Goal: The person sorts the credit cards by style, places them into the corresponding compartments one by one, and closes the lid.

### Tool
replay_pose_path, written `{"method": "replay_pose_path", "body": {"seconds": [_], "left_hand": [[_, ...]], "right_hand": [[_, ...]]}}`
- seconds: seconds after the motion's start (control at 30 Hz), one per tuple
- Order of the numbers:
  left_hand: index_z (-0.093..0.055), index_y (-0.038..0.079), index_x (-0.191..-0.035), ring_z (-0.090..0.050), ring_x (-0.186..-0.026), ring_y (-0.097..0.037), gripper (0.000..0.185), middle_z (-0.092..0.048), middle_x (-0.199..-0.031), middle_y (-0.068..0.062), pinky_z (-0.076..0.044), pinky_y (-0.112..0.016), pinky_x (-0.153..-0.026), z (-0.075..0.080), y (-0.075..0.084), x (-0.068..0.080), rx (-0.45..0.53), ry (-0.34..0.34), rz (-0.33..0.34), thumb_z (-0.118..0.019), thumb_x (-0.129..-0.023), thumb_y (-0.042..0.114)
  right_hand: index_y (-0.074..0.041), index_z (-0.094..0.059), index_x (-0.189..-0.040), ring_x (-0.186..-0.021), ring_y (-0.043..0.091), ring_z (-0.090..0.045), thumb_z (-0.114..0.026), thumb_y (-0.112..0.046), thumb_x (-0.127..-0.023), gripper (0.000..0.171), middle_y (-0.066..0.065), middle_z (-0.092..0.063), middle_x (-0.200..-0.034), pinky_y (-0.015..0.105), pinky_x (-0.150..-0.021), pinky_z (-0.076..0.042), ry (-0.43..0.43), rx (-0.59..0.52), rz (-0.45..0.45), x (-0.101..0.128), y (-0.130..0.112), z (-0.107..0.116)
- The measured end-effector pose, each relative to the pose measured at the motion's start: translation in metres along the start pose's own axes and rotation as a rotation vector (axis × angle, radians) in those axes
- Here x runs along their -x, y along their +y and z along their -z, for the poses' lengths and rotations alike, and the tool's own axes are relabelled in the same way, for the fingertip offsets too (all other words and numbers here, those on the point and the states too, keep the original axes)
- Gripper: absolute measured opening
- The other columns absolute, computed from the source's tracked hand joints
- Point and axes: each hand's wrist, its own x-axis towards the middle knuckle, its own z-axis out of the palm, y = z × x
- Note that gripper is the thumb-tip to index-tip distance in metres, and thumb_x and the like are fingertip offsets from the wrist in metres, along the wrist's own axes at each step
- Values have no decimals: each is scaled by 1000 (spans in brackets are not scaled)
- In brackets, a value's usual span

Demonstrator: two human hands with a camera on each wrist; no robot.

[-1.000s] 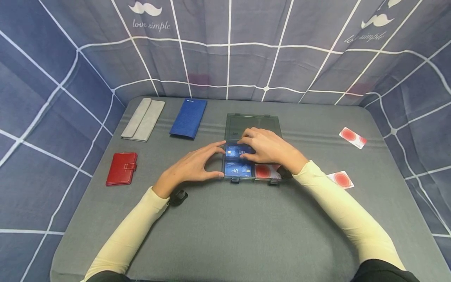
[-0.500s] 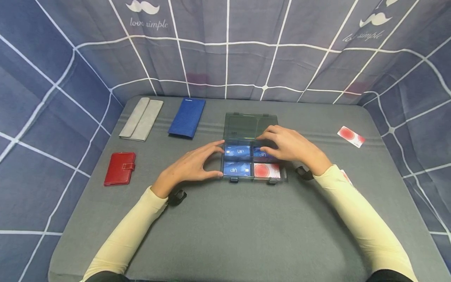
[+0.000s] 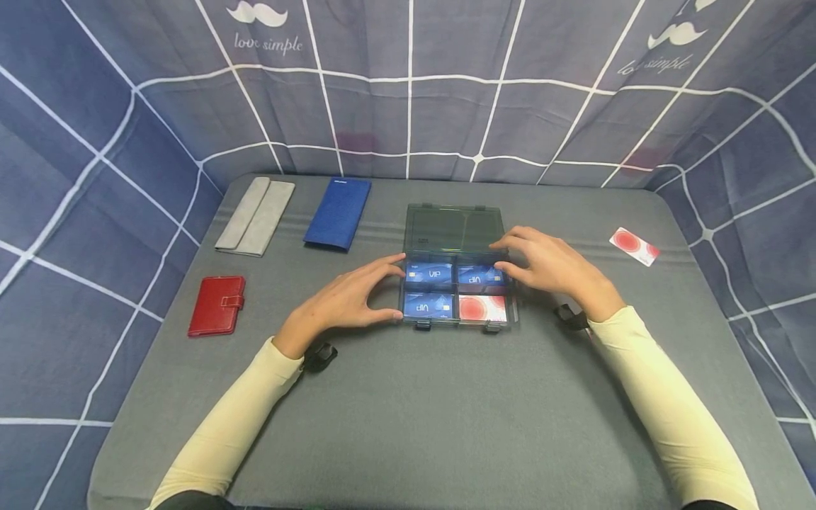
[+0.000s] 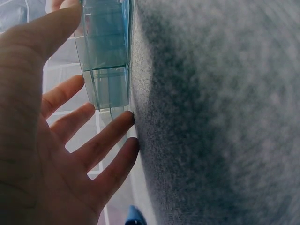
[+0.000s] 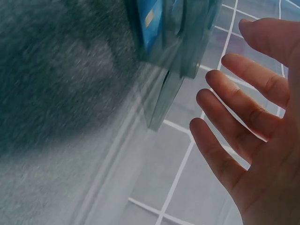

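Note:
A clear plastic case (image 3: 512, 315) lies open mid-table, its lid (image 3: 454, 228) flat behind it. Three blue VIP cards (image 3: 430, 273) and one white card with a red circle (image 3: 482, 309) fill its four compartments. My left hand (image 3: 347, 297) rests against the case's left side, fingers spread and straight, thumb and index fingertip at its edge (image 4: 112, 89). My right hand (image 3: 553, 268) hovers at the case's right edge, fingers relaxed and holding nothing (image 5: 243, 140). The case corner (image 5: 180, 56) shows blurred in the right wrist view.
A red wallet (image 3: 219, 305) lies at the left. A grey pouch (image 3: 257, 215) and a blue wallet (image 3: 338, 212) sit at the back left. One red-circle card (image 3: 633, 246) lies far right. Checked blue cloth walls surround the grey table (image 3: 408, 411).
My right hand has drawn back to the right from over the case's upper compartments to its right edge, uncovering the cards. The left hand has stayed put.

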Motion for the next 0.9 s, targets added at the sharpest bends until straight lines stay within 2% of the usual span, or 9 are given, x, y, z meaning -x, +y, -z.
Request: {"method": "replay_pose_path", "body": {"seconds": [0.33,0.6,0.9], "left_hand": [[-55,18,-153,-40,-157,-26,77,-28,-177,8,-45,-58,-116,0,0,0,1,-3,10,-80,-93,59],[-55,18,-153,-40,-157,-25,77,-28,-177,9,-45,-57,-116,0,0,0,-1,-6,7,-79,-94,60],[-55,17,-153,-39,-157,-25,75,-28,-177,7,-45,-58,-117,0,0,0,4,-11,12,-80,-94,56]], "right_hand": [[-12,-74,-136,-124,35,-65,-78,-28,-101,38,10,-69,-129,60,-99,-53,-7,1,-89,16,17,6],[-12,-73,-137,-127,37,-65,-79,-25,-100,40,12,-69,-133,63,-99,-52,15,4,-167,37,29,16],[0,-72,-133,-122,46,-64,-81,-15,-96,41,23,-68,-128,63,-102,-48,54,-15,-180,61,63,28]]}}
